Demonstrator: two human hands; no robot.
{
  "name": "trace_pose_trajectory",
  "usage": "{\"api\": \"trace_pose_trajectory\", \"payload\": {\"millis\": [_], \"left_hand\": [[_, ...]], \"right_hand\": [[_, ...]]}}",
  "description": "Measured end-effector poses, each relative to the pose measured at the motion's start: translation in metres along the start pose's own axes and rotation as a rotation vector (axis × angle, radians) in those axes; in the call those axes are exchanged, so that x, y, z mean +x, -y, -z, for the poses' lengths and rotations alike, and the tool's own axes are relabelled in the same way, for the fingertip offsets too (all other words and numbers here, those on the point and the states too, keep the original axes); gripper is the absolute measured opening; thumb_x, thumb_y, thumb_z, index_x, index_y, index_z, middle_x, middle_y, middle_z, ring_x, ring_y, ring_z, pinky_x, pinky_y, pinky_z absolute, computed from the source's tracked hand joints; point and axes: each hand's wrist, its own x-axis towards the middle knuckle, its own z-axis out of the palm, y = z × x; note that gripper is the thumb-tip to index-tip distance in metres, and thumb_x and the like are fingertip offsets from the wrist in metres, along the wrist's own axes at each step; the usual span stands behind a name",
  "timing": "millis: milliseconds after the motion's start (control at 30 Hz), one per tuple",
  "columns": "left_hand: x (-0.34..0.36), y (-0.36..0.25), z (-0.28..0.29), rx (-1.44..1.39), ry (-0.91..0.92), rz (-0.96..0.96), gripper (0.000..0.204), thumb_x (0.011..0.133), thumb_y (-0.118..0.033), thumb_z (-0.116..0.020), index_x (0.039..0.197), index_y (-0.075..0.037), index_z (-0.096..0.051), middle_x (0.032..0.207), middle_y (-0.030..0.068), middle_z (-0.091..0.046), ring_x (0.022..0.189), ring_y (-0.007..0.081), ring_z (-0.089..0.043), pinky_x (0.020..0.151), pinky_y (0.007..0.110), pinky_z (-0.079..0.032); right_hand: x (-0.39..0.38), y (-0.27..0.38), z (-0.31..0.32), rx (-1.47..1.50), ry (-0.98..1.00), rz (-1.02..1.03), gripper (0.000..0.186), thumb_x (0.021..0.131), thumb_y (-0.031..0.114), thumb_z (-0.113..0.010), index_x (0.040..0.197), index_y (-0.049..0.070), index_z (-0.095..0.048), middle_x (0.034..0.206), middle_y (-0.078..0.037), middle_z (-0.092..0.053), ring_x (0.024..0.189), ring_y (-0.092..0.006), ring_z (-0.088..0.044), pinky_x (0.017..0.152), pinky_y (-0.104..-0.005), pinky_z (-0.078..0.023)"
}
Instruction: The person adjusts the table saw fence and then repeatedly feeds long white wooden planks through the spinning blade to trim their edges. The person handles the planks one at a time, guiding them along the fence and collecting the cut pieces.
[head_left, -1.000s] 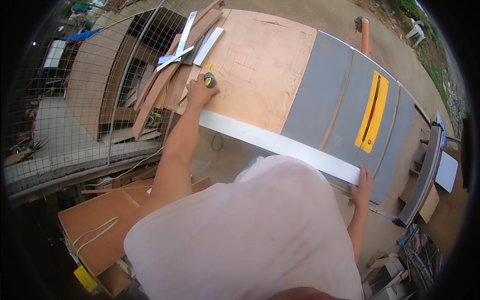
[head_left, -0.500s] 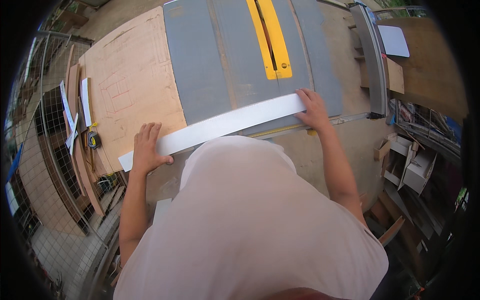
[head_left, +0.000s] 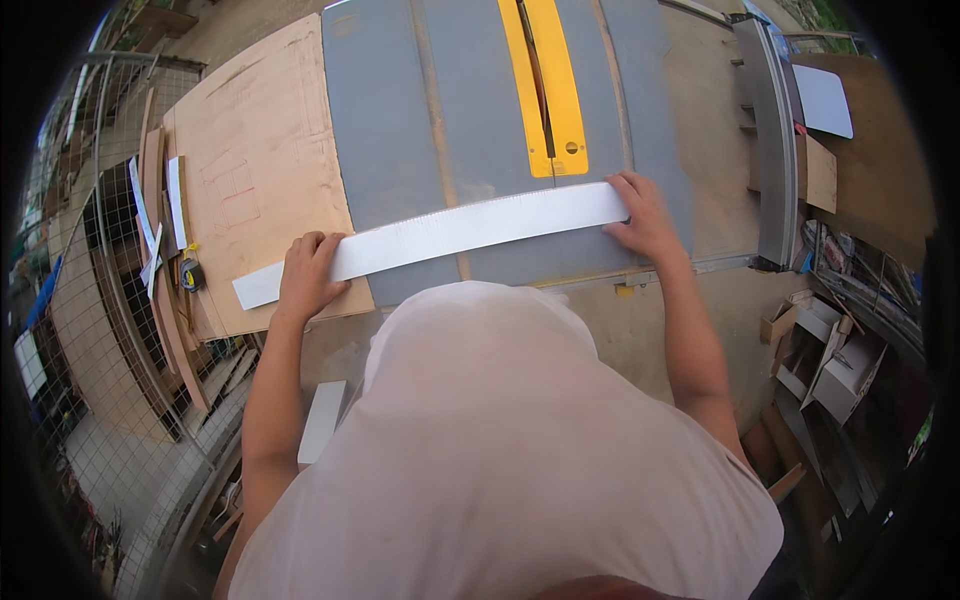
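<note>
A long white strip [head_left: 470, 225] lies across the grey saw table [head_left: 375, 120] and onto a plywood sheet [head_left: 250, 130] with red pencil lines. My left hand [head_left: 310, 275] grips it near its left end, fingers over the top and thumb at the near edge. At the other end my right hand [head_left: 645, 225] has its fingers closed round the strip. A yellow slotted insert [head_left: 560, 110] is set in the table just beyond the strip. A tape measure [head_left: 190, 275] lies near the sheet's left edge, beside narrow white pieces [head_left: 178, 200].
Wooden boards [head_left: 155, 170] are stacked left, beside a wire mesh fence [head_left: 120, 400]. A metal fence rail [head_left: 768, 140] runs at the right end of the saw. Cartons and scraps [head_left: 840, 370] lie below right. A white panel [head_left: 320, 420] lies below, near my left arm.
My left hand has left the tape measure and taken hold of the strip. Both hands and the strip have since shifted slightly farther onto the table. The view has swung round to the right.
</note>
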Motion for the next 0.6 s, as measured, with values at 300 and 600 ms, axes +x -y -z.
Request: {"api": "trace_pose_trajectory", "payload": {"millis": [300, 600], "left_hand": [[0.065, 0.011, 0.025, -0.029, -0.09, 0.113, 0.073, 0.067, -0.014, -0.086, 0.136, -0.015, -0.062, 0.133, 0.0123, -0.054, 0.124, 0.0349, -0.051, 0.109, 0.045, -0.045], [0.081, 0.017, 0.029, -0.025, -0.057, 0.125, 0.076, 0.063, -0.011, -0.085, 0.136, -0.013, -0.064, 0.134, 0.0144, -0.054, 0.127, 0.0366, -0.05, 0.11, 0.046, -0.044]], "right_hand": [[0.049, -0.021, 0.018, -0.062, -0.03, 0.067, 0.085, 0.066, 0.019, -0.091, 0.143, 0.011, -0.057, 0.142, -0.013, -0.058, 0.129, -0.0365, -0.055, 0.109, -0.0472, -0.043], [0.076, -0.035, 0.021, -0.037, -0.034, 0.119, 0.087, 0.067, 0.02, -0.09, 0.146, 0.009, -0.055, 0.143, -0.013, -0.058, 0.126, -0.0359, -0.056, 0.106, -0.0467, -0.042]]}}
